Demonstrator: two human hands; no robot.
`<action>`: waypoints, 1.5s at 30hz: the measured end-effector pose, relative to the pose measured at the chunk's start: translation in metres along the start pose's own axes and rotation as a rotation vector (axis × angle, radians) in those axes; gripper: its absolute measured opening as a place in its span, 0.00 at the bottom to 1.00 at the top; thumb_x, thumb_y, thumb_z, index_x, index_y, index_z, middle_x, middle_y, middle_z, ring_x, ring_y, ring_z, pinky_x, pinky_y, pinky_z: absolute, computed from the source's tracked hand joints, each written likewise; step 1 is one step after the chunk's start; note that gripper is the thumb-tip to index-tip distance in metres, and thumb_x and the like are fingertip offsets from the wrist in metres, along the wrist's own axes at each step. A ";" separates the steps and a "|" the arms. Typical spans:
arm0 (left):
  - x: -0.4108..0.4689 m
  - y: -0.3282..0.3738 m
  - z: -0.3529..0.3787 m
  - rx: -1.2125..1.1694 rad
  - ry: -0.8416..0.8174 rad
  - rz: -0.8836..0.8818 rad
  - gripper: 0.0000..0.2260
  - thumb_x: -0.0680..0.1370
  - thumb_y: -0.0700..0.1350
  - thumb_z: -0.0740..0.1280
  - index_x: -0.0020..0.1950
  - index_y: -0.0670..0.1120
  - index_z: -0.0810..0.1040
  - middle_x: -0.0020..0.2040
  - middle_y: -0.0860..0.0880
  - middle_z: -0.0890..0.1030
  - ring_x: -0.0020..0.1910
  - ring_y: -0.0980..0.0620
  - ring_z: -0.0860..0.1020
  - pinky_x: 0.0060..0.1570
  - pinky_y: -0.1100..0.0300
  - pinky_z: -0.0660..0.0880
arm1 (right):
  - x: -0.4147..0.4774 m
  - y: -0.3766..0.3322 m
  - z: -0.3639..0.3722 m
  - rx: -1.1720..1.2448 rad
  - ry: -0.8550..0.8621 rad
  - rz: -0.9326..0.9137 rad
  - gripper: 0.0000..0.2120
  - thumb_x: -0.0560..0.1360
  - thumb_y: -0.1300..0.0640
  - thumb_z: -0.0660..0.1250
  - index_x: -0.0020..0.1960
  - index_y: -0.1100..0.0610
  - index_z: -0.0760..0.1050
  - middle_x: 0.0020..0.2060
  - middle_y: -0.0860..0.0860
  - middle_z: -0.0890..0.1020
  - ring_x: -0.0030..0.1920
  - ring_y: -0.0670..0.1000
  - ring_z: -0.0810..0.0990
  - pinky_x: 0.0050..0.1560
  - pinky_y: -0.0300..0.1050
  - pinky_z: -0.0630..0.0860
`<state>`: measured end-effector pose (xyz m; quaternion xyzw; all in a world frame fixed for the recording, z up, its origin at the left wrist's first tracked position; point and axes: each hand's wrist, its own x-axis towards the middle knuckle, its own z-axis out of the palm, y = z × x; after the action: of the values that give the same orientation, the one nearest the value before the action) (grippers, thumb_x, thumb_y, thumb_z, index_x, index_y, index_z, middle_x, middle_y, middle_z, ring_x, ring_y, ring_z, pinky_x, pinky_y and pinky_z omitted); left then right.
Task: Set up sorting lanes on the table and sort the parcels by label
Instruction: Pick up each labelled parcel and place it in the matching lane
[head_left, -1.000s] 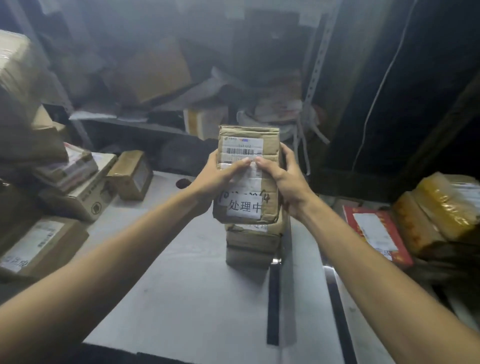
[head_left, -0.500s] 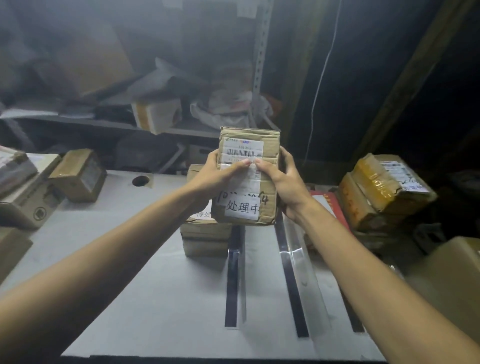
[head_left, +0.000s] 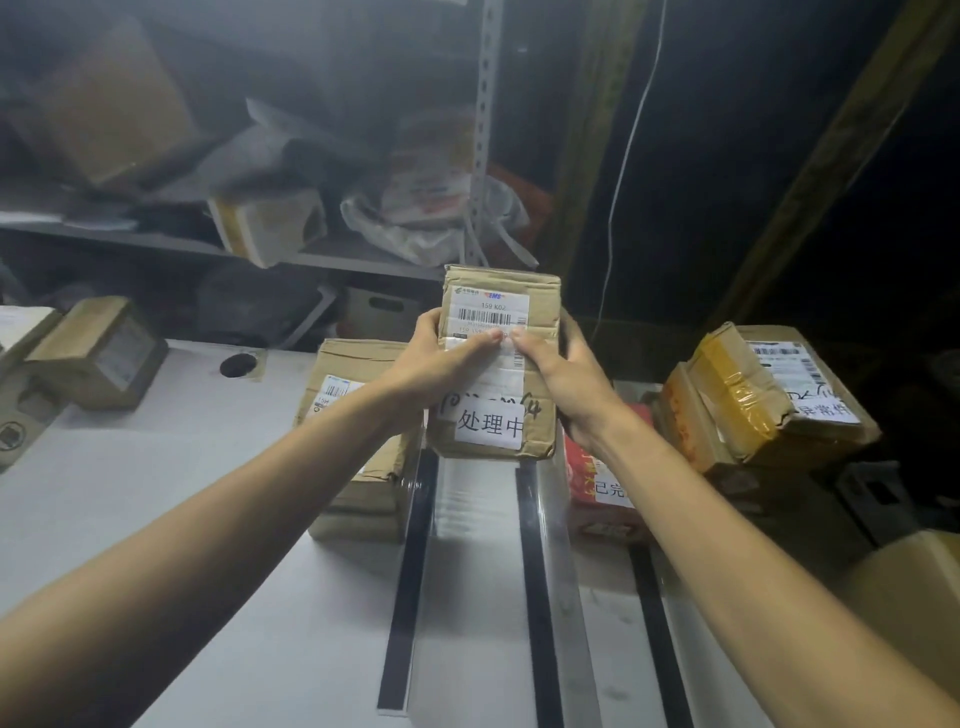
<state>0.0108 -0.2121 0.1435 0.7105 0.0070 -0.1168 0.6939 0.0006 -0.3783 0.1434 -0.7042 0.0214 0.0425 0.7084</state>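
Observation:
I hold a brown cardboard parcel (head_left: 498, 291) above the table, its barcode label on top and a white tag with Chinese characters near its lower edge. My left hand (head_left: 439, 364) grips its left side, thumb across the label. My right hand (head_left: 563, 384) grips its right side, thumb also on the label. It hangs over the lane between two black tape strips (head_left: 408, 582) (head_left: 535, 587) on the white table (head_left: 156, 493). A stack of brown parcels (head_left: 345, 415) stands left of the strips. A red parcel (head_left: 597, 493) lies right of them.
A yellow-taped brown box (head_left: 753, 400) with a label sits at the right on other boxes. More cartons (head_left: 98, 353) stand at the table's far left. A cluttered metal shelf (head_left: 311, 254) runs behind the table. A third black strip (head_left: 660, 639) lies further right.
My view has swung to the right, so the left stack and shelf slid left and the right-hand boxes came closer. Both hands keep their grip on the parcel, now over the middle lane.

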 end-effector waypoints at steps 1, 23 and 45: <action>0.006 -0.003 0.002 0.007 0.017 -0.024 0.43 0.66 0.60 0.78 0.73 0.48 0.60 0.60 0.46 0.80 0.52 0.48 0.84 0.53 0.47 0.81 | 0.003 0.004 0.002 -0.027 0.016 0.027 0.20 0.79 0.56 0.69 0.68 0.47 0.68 0.62 0.53 0.81 0.57 0.52 0.83 0.56 0.51 0.82; 0.116 -0.122 0.029 0.215 0.058 -0.587 0.25 0.80 0.40 0.60 0.76 0.44 0.57 0.62 0.41 0.77 0.60 0.42 0.77 0.58 0.48 0.76 | 0.066 0.131 0.029 -0.976 -0.041 0.490 0.52 0.71 0.44 0.75 0.80 0.39 0.41 0.75 0.60 0.50 0.72 0.66 0.63 0.67 0.58 0.72; 0.071 -0.063 0.004 0.502 -0.041 -0.152 0.22 0.79 0.36 0.56 0.74 0.41 0.65 0.71 0.41 0.71 0.70 0.46 0.70 0.69 0.52 0.67 | 0.056 0.070 0.039 -0.795 -0.094 0.064 0.27 0.78 0.60 0.64 0.75 0.49 0.66 0.72 0.53 0.72 0.70 0.57 0.71 0.67 0.53 0.72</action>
<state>0.0687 -0.2250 0.0690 0.8554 0.0171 -0.1809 0.4851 0.0490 -0.3373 0.0689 -0.9196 -0.0072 0.1015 0.3794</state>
